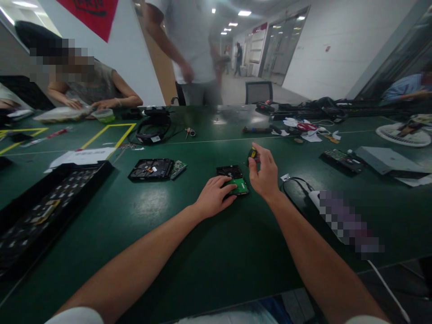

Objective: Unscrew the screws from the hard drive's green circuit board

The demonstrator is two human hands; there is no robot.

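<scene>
A hard drive (pixel 240 185) with a green circuit board lies on the table in front of me, its dark far part uncovered. My left hand (pixel 218 194) holds it from the left, fingers over the board and thumb along the near edge. Just right of and above the drive, my right hand (pixel 265 173) is closed around a small screwdriver (pixel 252 154) with a black and yellow handle. The screwdriver's tip is too dark to make out. To the left lies another hard drive (pixel 151 169), with a loose circuit board (pixel 178 169) beside it.
A long black tray (pixel 97 173) stands at the left. On the right are a power strip (pixel 332 220) with a cable, another drive (pixel 342 161) and a grey metal box (pixel 388 161). Keys (pixel 189 132) and tools lie farther back. People are across the table.
</scene>
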